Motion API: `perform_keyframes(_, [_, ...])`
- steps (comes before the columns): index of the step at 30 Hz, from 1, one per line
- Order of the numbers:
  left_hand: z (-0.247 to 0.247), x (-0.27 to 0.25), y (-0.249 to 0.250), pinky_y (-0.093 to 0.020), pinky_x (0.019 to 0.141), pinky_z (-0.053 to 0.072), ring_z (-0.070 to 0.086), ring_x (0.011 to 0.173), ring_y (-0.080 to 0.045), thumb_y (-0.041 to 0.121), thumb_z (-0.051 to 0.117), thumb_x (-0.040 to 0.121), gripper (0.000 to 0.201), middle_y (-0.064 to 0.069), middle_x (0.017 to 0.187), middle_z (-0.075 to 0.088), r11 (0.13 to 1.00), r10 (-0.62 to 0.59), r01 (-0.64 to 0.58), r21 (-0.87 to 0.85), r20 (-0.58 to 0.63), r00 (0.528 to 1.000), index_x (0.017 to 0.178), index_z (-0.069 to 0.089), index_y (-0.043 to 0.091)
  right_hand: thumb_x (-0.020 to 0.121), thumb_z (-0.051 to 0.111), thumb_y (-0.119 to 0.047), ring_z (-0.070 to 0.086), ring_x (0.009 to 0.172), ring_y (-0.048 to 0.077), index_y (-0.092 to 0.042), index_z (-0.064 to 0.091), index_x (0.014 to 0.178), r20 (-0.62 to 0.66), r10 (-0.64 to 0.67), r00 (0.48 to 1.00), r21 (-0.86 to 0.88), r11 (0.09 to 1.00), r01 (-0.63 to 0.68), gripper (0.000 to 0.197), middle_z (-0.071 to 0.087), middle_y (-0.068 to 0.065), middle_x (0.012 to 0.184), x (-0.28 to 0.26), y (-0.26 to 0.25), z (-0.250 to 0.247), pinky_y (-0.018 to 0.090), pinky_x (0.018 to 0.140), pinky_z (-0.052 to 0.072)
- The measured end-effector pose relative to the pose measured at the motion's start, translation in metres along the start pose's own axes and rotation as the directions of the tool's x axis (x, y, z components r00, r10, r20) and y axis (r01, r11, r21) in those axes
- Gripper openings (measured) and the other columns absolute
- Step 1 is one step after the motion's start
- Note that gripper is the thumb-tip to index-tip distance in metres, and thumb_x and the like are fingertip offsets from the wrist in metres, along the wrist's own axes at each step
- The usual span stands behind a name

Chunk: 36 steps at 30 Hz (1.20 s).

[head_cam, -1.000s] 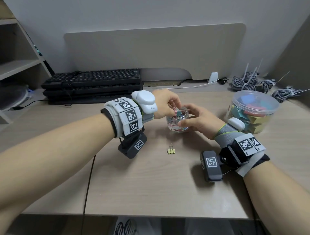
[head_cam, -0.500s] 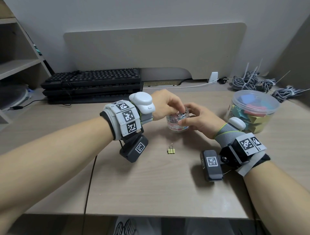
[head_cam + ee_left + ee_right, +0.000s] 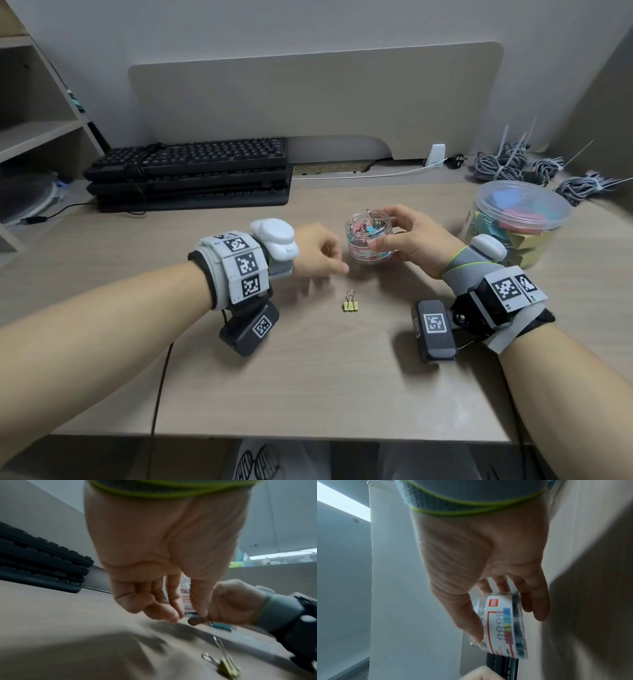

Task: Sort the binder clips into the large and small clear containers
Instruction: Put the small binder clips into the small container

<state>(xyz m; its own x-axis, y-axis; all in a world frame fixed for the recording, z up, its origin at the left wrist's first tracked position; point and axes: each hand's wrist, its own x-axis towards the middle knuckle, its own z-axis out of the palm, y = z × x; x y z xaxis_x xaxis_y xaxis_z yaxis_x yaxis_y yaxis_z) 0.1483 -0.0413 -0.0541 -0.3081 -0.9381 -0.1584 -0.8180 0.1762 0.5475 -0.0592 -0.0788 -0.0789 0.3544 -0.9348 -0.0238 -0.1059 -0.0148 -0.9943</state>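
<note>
Your right hand (image 3: 407, 245) grips one small container (image 3: 369, 236) at frame centre; your left hand (image 3: 317, 255) hangs loosely curled, empty, above one yellow clip (image 3: 350, 306).

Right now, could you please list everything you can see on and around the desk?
Small jar: one, clear, holding coloured clips, held at desk centre.
Loose clip: one, yellow, on desk before the jar.
Large jar: one, clear, lidded, coloured contents, right side.
Keyboards: a stack, black, back left.
Cable bundles: several, grey, back right.
Shelf: one, pale, far left.
Desk: one, light wood.
Hands: left hand loosely curled above the desk, empty; right hand grips the small jar.
</note>
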Motion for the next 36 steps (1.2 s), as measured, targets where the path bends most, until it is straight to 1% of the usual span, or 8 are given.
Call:
perform_keyframes(10, [0.014, -0.002, 0.015, -0.021, 0.058, 0.044, 0.052, 0.052, -0.001, 0.009, 0.072, 0.081, 0.013, 0.008, 0.062, 0.061, 0.987, 0.149, -0.153, 0.055, 0.082, 0.986, 0.073, 0.065, 0.016, 0.078, 0.068, 0.010, 0.063, 0.075, 0.014, -0.013, 0.056, 0.119, 0.003, 0.017, 1.000, 0.029, 0.999, -0.017, 0.048, 0.063, 0.002, 0.099, -0.002, 0.000, 0.001, 0.016, 0.048, 0.048])
perform_keyframes(13, [-0.013, -0.001, 0.020, -0.017, 0.051, 0.042, 0.051, 0.048, 0.001, 0.010, 0.072, 0.084, 0.008, 0.001, 0.062, 0.062, 0.986, 0.167, -0.168, -0.024, -0.051, 0.985, 0.078, 0.067, 0.011, 0.079, 0.067, 0.012, 0.064, 0.071, 0.010, -0.012, 0.055, 0.119, 0.004, 0.020, 1.000, 0.024, 1.000, -0.020, 0.048, 0.063, 0.003, 0.100, -0.001, 0.001, 0.001, 0.015, 0.048, 0.047])
perform_keyframes(17, [-0.040, 0.006, 0.027, -0.028, 0.053, 0.045, 0.052, 0.058, -0.015, 0.012, 0.072, 0.085, 0.010, -0.008, 0.068, 0.062, 0.955, 0.138, -0.213, -0.206, -0.326, 0.935, 0.077, 0.065, 0.012, 0.075, 0.072, 0.008, 0.063, 0.080, 0.016, -0.015, 0.056, 0.118, 0.034, 0.018, 0.999, 0.033, 0.999, -0.019, 0.051, 0.062, 0.008, 0.107, 0.000, 0.001, 0.004, 0.018, 0.051, 0.050])
perform_keyframes(20, [-0.036, 0.017, 0.030, -0.036, 0.062, 0.048, 0.052, 0.062, -0.015, 0.021, 0.075, 0.078, 0.011, -0.004, 0.069, 0.065, 0.961, 0.125, -0.211, -0.181, -0.399, 0.908, 0.071, 0.066, 0.022, 0.062, 0.078, -0.007, 0.065, 0.090, 0.022, -0.020, 0.061, 0.112, 0.045, 0.014, 0.999, 0.038, 0.999, -0.016, 0.054, 0.065, 0.005, 0.105, -0.001, 0.000, 0.006, 0.037, 0.071, 0.058])
perform_keyframes(23, [-0.026, 0.019, 0.034, -0.032, 0.073, 0.050, 0.060, 0.072, -0.011, 0.021, 0.072, 0.081, 0.005, 0.006, 0.073, 0.069, 0.988, 0.137, -0.151, -0.023, -0.299, 0.944, 0.079, 0.074, 0.025, 0.060, 0.076, -0.009, 0.065, 0.096, 0.026, -0.020, 0.062, 0.110, 0.049, 0.011, 0.999, 0.063, 0.998, -0.014, 0.054, 0.066, 0.005, 0.104, -0.003, -0.001, 0.007, 0.055, 0.088, 0.052])
perform_keyframes(27, [-0.025, 0.015, 0.032, -0.024, 0.077, 0.048, 0.061, 0.076, -0.005, 0.024, 0.066, 0.087, 0.013, 0.012, 0.080, 0.071, 0.988, 0.141, -0.124, 0.088, -0.226, 0.964, 0.092, 0.077, 0.029, 0.063, 0.076, -0.011, 0.065, 0.106, 0.030, -0.022, 0.056, 0.128, 0.074, 0.040, 0.996, 0.026, 0.999, -0.042, 0.069, 0.059, 0.015, 0.122, -0.004, -0.001, 0.006, 0.045, 0.079, 0.058])
perform_keyframes(32, [-0.031, 0.018, 0.018, -0.033, 0.089, 0.054, 0.066, 0.093, -0.018, -0.001, 0.063, 0.082, 0.027, -0.003, 0.100, 0.070, 0.975, 0.084, -0.146, -0.166, -0.332, 0.939, 0.101, 0.068, 0.018, 0.079, 0.071, 0.002, 0.063, 0.100, 0.027, -0.022, 0.058, 0.119, 0.061, 0.030, 0.998, -0.002, 1.000, -0.030, 0.049, 0.056, 0.013, 0.113, -0.003, 0.000, 0.006, 0.054, 0.086, 0.056])
perform_keyframes(36, [-0.018, 0.014, 0.010, -0.039, 0.084, 0.054, 0.058, 0.099, -0.023, -0.004, 0.068, 0.064, 0.070, -0.008, 0.114, 0.057, 0.950, -0.032, -0.004, -0.313, -0.112, 0.993, 0.131, 0.048, 0.006, 0.062, 0.078, -0.012, 0.061, 0.097, 0.023, -0.029, 0.061, 0.107, 0.021, 0.009, 1.000, -0.047, 0.999, -0.008, 0.051, 0.059, 0.008, 0.108, -0.007, -0.005, 0.010, 0.055, 0.090, 0.052])
